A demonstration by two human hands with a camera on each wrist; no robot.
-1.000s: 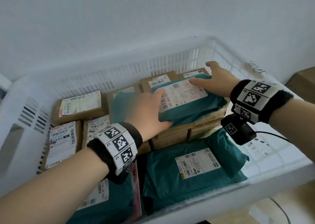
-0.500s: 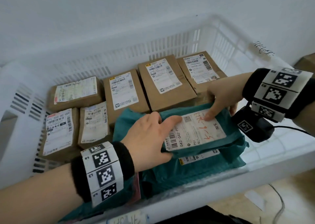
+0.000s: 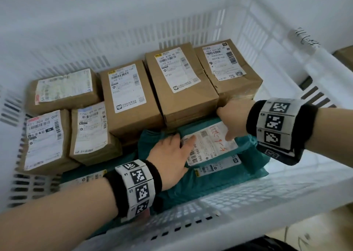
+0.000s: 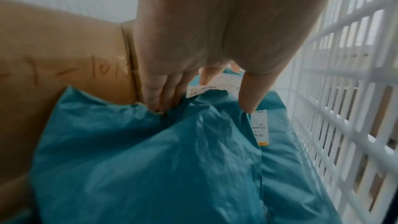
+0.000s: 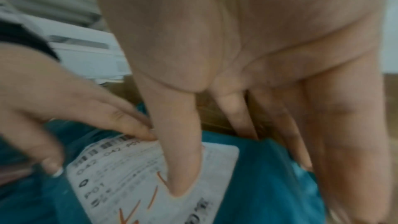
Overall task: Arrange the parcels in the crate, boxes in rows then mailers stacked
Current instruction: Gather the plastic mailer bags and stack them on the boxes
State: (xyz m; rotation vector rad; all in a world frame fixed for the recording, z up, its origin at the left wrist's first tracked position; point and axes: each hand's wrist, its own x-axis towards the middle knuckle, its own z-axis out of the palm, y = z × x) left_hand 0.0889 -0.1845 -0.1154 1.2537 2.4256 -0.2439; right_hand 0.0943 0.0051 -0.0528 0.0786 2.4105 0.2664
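A teal mailer with a red-scribbled label (image 3: 208, 145) lies on top of another teal mailer (image 3: 229, 176) at the front right of the white crate (image 3: 267, 199). My left hand (image 3: 184, 137) rests on its left part, straight fingers pushed into the fold (image 4: 150, 159) against a box side (image 4: 64, 57). My right hand (image 3: 225, 124) has its thumb on the label (image 5: 129, 185), with its fingers tucked down behind the mailer's far edge. Several brown boxes (image 3: 128, 96) stand in rows along the back and left.
A third teal mailer (image 3: 82, 178) lies at the front left under my left forearm. The crate's slotted right wall (image 4: 344, 91) runs close beside the mailers. A cardboard box (image 3: 345, 58) sits outside the crate at far right.
Both hands have brought the labelled mailer from on top of the back boxes down and forward. It now lies on the front-right mailer. The view has tilted down.
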